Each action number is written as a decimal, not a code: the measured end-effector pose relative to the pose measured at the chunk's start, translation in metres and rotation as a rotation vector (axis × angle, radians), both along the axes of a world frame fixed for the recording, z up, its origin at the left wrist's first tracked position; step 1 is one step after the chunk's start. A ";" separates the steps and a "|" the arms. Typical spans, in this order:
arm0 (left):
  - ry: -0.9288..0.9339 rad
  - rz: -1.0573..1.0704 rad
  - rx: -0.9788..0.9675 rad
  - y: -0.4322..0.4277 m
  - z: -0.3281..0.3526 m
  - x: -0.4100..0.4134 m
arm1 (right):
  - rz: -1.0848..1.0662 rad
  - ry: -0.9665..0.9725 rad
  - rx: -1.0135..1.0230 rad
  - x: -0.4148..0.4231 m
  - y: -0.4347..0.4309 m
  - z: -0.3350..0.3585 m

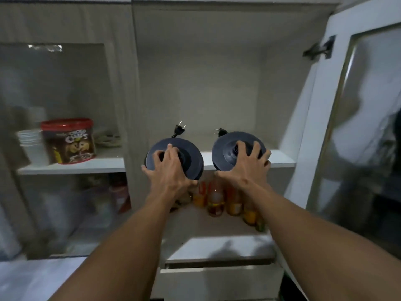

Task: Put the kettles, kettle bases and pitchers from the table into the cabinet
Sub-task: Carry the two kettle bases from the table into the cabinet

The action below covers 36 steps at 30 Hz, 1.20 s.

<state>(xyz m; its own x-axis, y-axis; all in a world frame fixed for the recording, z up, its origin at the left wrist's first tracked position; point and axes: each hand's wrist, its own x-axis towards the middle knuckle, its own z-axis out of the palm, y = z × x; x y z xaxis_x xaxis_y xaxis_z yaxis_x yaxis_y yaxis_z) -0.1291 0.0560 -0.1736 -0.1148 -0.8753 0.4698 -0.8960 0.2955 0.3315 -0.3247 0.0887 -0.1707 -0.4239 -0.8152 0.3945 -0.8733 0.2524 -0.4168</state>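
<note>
Gripping left base (192, 158) with left hand (168, 170), right base (225, 148) with right hand (247, 168), at shelf (282, 159) edge. Next: slide both in, let go.

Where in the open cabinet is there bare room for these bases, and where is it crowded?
The upper shelf is bare behind the left base and right base, to the rear wall. The lower shelf is crowded with bottles; only its front strip shows bare.
</note>
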 end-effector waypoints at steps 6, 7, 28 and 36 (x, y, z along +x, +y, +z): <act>0.008 -0.050 -0.011 -0.065 0.018 -0.082 | -0.077 0.027 0.039 -0.080 -0.053 0.007; 0.010 -0.046 -0.002 -0.077 0.021 -0.094 | -0.072 0.027 0.043 -0.090 -0.065 0.008; -0.031 0.004 0.525 -0.369 -0.007 -0.197 | -0.037 -0.097 0.341 -0.193 -0.337 -0.019; -0.079 -0.056 0.557 -0.431 -0.032 -0.200 | -0.025 -0.120 0.375 -0.197 -0.378 -0.041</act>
<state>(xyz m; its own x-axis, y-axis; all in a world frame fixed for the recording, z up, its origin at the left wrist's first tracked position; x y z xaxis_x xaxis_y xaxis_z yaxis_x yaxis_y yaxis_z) -0.3296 -0.3749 -0.2054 -0.1841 -0.9801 -0.0736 -0.9125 0.1426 0.3835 -0.5214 -0.2896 -0.2114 -0.4708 -0.8820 0.0176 -0.8153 0.4274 -0.3907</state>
